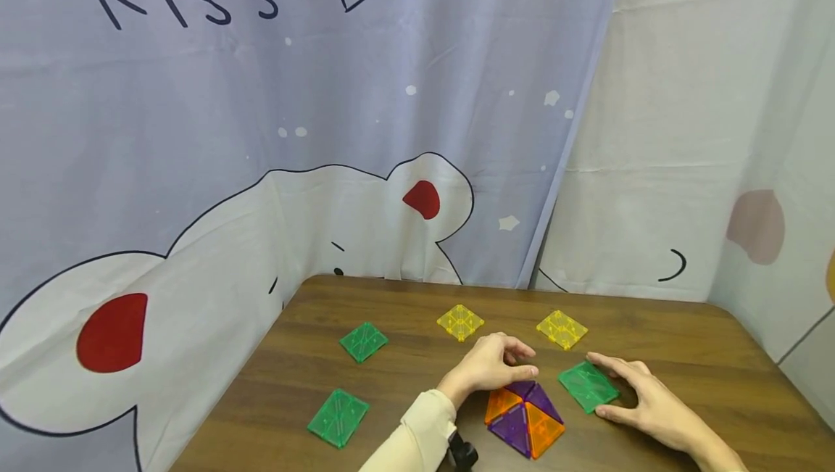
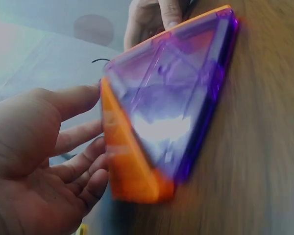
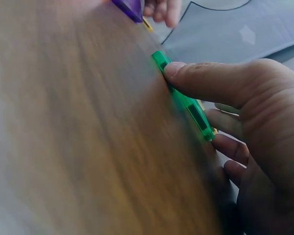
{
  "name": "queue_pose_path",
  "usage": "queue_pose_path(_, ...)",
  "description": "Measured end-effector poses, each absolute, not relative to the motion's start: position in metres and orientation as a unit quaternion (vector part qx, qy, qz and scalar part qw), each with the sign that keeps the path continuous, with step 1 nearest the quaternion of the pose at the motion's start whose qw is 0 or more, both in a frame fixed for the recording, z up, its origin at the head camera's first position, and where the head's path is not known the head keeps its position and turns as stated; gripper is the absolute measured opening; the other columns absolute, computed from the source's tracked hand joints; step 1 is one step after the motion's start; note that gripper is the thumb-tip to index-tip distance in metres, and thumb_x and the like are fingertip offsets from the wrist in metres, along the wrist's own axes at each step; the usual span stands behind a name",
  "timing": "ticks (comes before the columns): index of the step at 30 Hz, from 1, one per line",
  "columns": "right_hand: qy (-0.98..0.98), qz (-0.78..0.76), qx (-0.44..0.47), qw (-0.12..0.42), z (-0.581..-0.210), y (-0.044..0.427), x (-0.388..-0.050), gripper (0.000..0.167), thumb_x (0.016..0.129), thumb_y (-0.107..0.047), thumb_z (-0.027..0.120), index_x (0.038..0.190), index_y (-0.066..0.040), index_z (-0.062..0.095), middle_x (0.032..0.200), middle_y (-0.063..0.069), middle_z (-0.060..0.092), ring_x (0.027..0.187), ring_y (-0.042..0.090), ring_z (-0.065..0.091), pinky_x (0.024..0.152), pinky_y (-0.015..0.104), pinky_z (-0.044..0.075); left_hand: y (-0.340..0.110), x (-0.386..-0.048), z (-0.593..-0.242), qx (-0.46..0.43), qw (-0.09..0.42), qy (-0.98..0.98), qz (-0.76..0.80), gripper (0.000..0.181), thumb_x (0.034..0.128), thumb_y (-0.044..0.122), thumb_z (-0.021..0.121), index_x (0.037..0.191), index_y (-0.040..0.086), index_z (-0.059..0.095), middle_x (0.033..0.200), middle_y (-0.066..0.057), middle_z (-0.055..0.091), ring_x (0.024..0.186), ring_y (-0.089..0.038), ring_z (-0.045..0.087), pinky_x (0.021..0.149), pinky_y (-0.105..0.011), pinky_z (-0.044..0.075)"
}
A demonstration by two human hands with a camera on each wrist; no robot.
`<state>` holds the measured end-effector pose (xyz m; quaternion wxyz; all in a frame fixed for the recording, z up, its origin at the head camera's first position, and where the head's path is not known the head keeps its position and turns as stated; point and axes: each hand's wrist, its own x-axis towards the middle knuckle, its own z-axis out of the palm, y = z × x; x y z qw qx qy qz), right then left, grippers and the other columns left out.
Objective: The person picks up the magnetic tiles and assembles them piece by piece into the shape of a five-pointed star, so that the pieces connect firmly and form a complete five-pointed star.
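Green tile (image 1: 588,386) pinched, right of the pyramid (image 1: 527,421)

Your right grip (image 1: 642,396) pinches the tile by its edges, on or just above the worktop (image 1: 652,327). Your left grip (image 1: 489,365) lies loose at the pyramid's far side; whether it touches, I cannot tell. If your right grip strays left, the tile could knock the pyramid apart. The tile looks square and see-through, with dark bars (image 3: 199,117) along one edge.

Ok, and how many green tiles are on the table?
3: a near-left tile, a far-left tile behind it, and a right-side tile between the right hand's thumb and fingers. Any stacked underneath would be hidden.
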<state>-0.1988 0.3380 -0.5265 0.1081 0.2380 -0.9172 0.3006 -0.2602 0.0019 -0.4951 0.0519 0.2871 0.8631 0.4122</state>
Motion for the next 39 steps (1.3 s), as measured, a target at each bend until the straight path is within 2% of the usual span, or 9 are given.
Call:
queue_pose_path(7, -0.91, 0.315, 0.256, 0.089, -0.527, 0.33, -0.196, 0.078, 0.097, -0.036, 0.089, 0.165, -0.021, 0.055, 0.143, -0.001, 0.065, 0.119, 0.004, 0.048, 0.089, 0.027, 0.051, 0.027, -0.261, -0.497, 0.28, 0.07, 0.869, 0.401, 0.03, 0.0967, 0.032, 0.09, 0.122, 0.016, 0.086, 0.111, 0.011, 0.08, 0.092, 0.001, 0.064, 0.085, -0.018, 0.054)
queue_pose_path(16, -0.906, 0.318, 0.256, 0.115, -0.527, 0.326, -0.2, 0.072, 0.095, -0.035, 0.091, 0.159, -0.019, 0.062, 0.147, -0.002, 0.066, 0.119, 0.006, 0.054, 0.091, 0.028, 0.054, 0.038, -0.259, -0.498, 0.254, 0.056, 0.895, 0.362, 0.039, 0.0826, 0.034, 0.102, 0.117, 0.022, 0.088, 0.102, 0.016, 0.08, 0.092, 0.005, 0.066, 0.089, -0.016, 0.054)
queue_pose_path(26, -0.911, 0.308, 0.241, 0.13, -0.531, 0.322, -0.2, 0.057, 0.098, -0.034, 0.089, 0.151, -0.026, 0.069, 0.145, -0.011, 0.07, 0.119, 0.006, 0.054, 0.093, 0.03, 0.053, 0.048, -0.246, -0.492, 0.172, 0.029, 0.908, 0.381, 0.029, 0.0697, 0.023, 0.108, 0.09, 0.025, 0.089, 0.081, 0.018, 0.074, 0.076, 0.003, 0.057, 0.076, -0.018, 0.051)
queue_pose_path(33, -0.91, 0.307, 0.24, 0.139, -0.533, 0.322, -0.2, 0.053, 0.097, -0.034, 0.09, 0.146, -0.029, 0.072, 0.142, -0.012, 0.072, 0.118, 0.005, 0.057, 0.093, 0.03, 0.054, 0.052, -0.247, -0.496, 0.167, 0.021, 0.91, 0.378, 0.028, 0.0701, 0.022, 0.108, 0.089, 0.025, 0.088, 0.079, 0.019, 0.072, 0.076, 0.004, 0.057, 0.076, -0.018, 0.051)
queue_pose_path(39, -0.896, 0.33, 0.262, 0.143, -0.532, 0.323, -0.202, 0.052, 0.096, -0.025, 0.09, 0.145, -0.024, 0.073, 0.14, -0.007, 0.073, 0.115, 0.007, 0.062, 0.092, 0.026, 0.054, 0.05, -0.249, -0.497, 0.18, 0.04, 0.895, 0.406, 0.027, 0.0738, 0.02, 0.107, 0.09, 0.023, 0.086, 0.081, 0.018, 0.074, 0.078, 0.005, 0.06, 0.082, -0.017, 0.053)
